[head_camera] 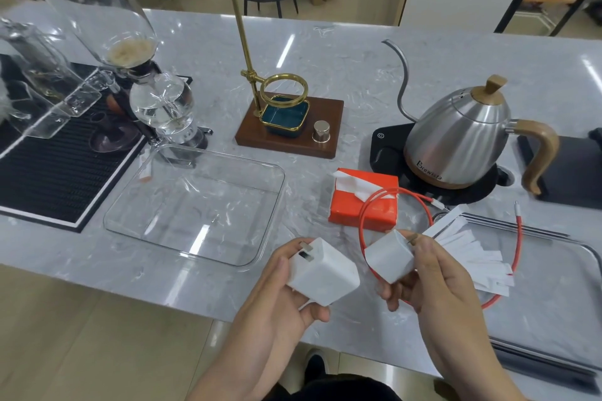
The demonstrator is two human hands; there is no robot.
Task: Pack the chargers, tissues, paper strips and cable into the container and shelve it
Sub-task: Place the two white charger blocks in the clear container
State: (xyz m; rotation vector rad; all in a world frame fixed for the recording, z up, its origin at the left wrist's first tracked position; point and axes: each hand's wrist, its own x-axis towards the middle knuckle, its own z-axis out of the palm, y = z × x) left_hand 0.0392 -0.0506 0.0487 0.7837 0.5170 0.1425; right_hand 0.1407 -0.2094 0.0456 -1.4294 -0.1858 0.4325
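1. The left hand (286, 283) is gripping a white charger (324, 272), its fingers wrapped around it; the right hand (433, 273) is pinching another charger (391, 255).
2. Both are hovering over the desk (358, 75) beside the empty container (195, 202).
3. They are looking rigid, smooth, compact; flat sides are offering the best hold.

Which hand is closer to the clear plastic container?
Left. The left hand, holding a white cube charger, is just beside the clear plastic container's near corner; the right hand is farther right, holding another charger.
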